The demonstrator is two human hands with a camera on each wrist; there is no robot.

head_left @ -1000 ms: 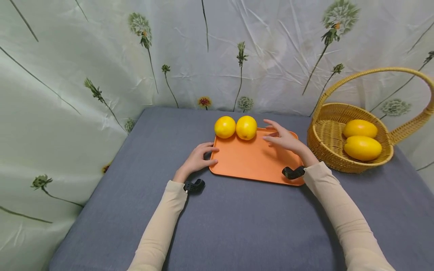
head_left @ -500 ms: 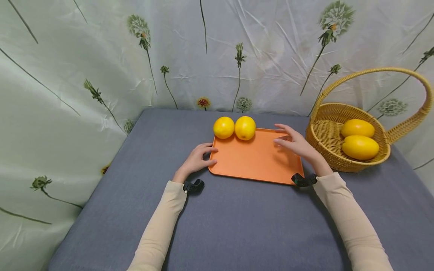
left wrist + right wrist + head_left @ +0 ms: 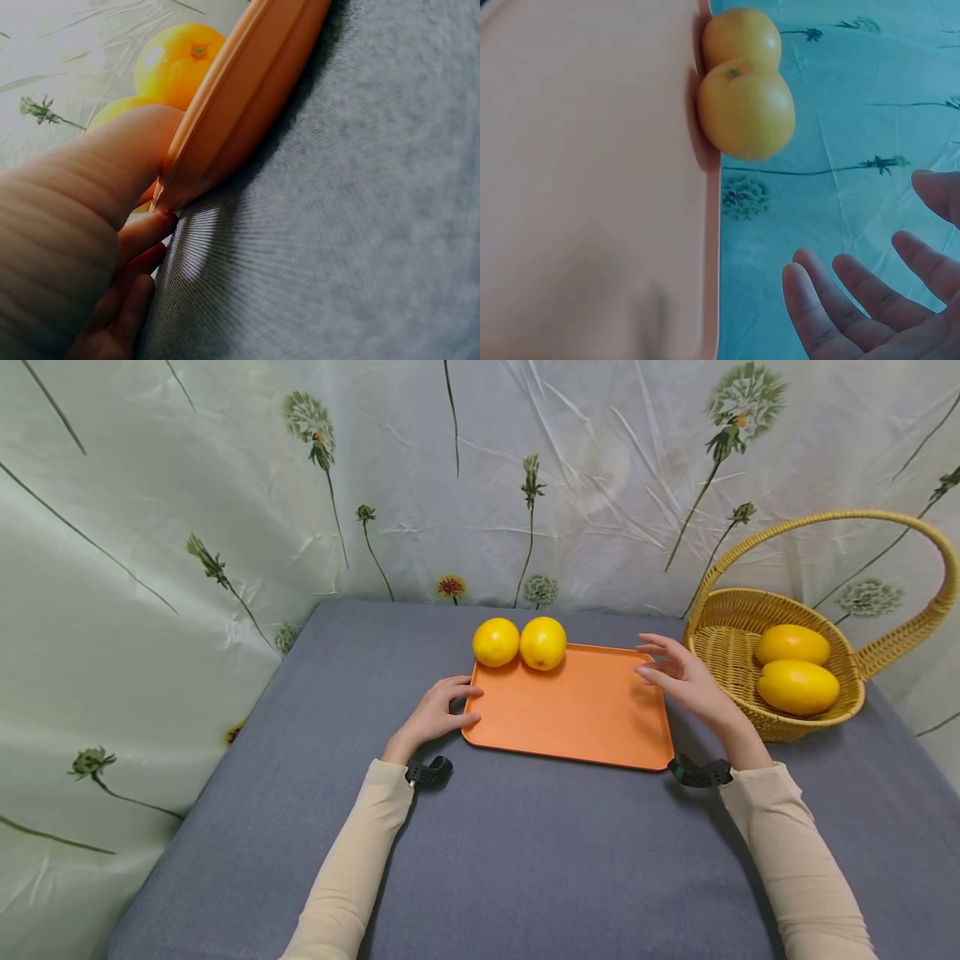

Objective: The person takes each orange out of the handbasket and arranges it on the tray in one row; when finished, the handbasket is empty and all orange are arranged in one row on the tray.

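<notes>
An orange serving tray lies on the grey-blue cloth. Two round yellow-orange fruits, like oranges, sit at its far left corner, the left orange beside the right orange. My left hand grips the tray's left edge, with the thumb over the rim; in the left wrist view the thumb crosses the tray wall and the other fingers lie lower down. My right hand hovers over the tray's right edge with fingers loosely bent, nothing in them; in the right wrist view its fingers are spread apart.
At the right stands a wicker basket with a tall arched handle. It holds two long yellow fruits, the rear one and the front one. A flower-print curtain hangs behind the table.
My right hand has drawn away from above the tray toward its right edge, nearer the basket. The left hand, tray and fruits stay as they were.
</notes>
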